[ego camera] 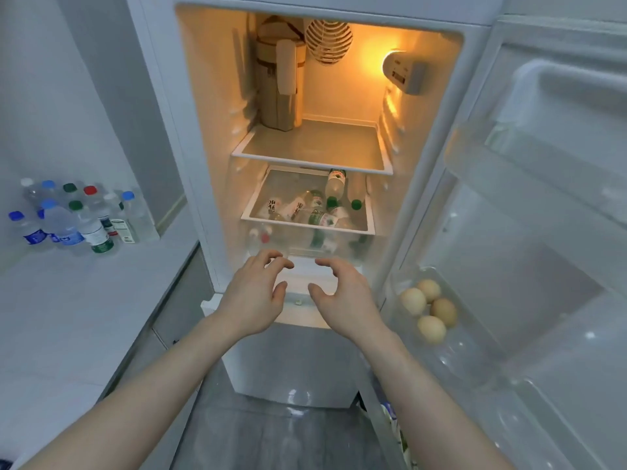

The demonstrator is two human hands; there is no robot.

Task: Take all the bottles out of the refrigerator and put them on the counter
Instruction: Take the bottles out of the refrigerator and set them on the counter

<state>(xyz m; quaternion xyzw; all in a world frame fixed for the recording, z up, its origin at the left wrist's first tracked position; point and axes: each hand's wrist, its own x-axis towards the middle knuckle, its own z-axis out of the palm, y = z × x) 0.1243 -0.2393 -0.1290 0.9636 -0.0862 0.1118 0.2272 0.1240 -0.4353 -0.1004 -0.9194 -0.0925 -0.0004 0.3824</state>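
Observation:
The refrigerator (427, 137) stands open in front of me, lit inside. Several clear plastic bottles (319, 206) with green caps and labels lie in the clear drawer (307, 221) below the glass shelf, and more show through its front wall. My left hand (256, 293) and my right hand (341, 293) hover side by side just in front of the drawer's front, both empty with fingers curled apart. On the white counter (78, 300) to the left stands a cluster of several bottles (73, 215) with blue, green, red and white caps.
A brown wrapped package (280, 76) stands at the back left of the glass shelf (312, 147). The open door (543, 198) swings to the right, and its lower bin holds several eggs (429, 308). Grey floor lies below.

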